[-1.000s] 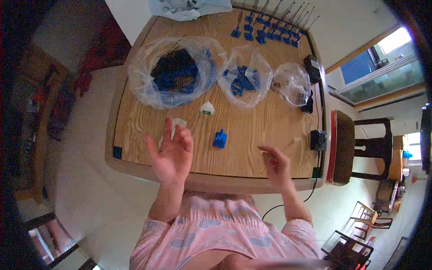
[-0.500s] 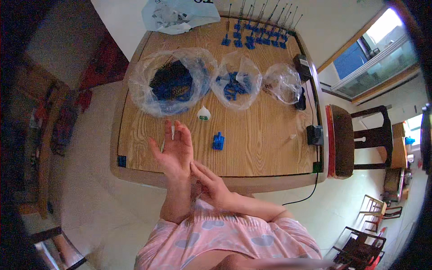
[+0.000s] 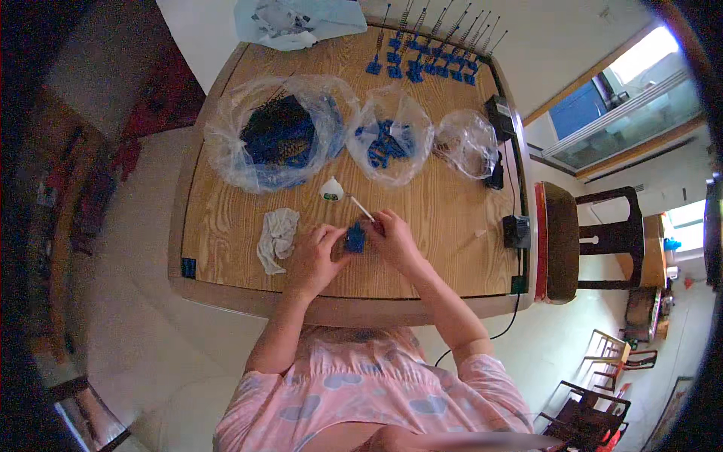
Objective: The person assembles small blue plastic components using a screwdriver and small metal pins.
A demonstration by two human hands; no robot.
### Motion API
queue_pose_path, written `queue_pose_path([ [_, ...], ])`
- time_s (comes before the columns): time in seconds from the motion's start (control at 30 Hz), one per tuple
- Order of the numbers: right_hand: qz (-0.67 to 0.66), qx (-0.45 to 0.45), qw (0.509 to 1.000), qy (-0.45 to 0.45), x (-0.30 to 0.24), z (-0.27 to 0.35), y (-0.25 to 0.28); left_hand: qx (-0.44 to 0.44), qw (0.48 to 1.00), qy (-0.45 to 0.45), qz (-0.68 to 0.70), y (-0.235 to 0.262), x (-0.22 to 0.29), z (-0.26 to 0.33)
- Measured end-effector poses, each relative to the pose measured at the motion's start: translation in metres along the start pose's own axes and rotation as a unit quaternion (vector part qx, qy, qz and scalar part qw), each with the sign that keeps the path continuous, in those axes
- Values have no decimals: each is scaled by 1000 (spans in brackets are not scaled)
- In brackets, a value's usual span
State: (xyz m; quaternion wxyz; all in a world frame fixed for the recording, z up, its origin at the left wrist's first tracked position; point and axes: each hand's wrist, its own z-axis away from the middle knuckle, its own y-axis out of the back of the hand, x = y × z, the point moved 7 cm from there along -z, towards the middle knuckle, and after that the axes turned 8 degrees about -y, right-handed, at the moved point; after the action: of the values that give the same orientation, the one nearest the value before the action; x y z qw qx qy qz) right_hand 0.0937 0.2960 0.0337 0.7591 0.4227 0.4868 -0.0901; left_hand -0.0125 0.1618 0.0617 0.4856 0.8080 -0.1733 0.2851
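Observation:
A small blue plastic piece (image 3: 355, 238) is at the near middle of the wooden table. My left hand (image 3: 316, 256) has its thumb and fingers closed on that piece's left side. From the right, my right hand (image 3: 395, 239) pinches a thin white stick (image 3: 361, 206), which slants up and left. Just beyond the stick's far end stands a small white teardrop-shaped container (image 3: 331, 190) with a green mark. Beside my left hand lies a crumpled white cloth or tissue (image 3: 277, 239). My fingers partly hide the blue piece.
Clear plastic bags hold dark and blue parts (image 3: 280, 135), more blue pieces (image 3: 388, 143) and small items (image 3: 467, 145). Blue pieces with upright springs (image 3: 422, 64) stand far right. A pale bag (image 3: 297, 22) lies at the back. Black adapters (image 3: 517, 231) with cords line the right edge.
My right hand has left my left wrist and now holds the white stick. My left hand has turned from palm up and come down to the blue piece. The crumpled cloth now shows.

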Motion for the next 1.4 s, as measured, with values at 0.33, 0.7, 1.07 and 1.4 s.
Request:
queue_pose_path([
  [0.33,-40,-5,997,66,-27,13,-3,-14,1000,0,-22,0,3,-4],
  [0.7,-85,16,993,82,-18,25,-5,-30,998,6,59,-5,-6,-8],
  [1.07,-67,54,986,144,-18,34,1,-32,995,-13,95,-13,-5,-9],
  [1.4,-117,64,982,137,-11,33,1,-32,996,-14,85,-12,0,-12],
])
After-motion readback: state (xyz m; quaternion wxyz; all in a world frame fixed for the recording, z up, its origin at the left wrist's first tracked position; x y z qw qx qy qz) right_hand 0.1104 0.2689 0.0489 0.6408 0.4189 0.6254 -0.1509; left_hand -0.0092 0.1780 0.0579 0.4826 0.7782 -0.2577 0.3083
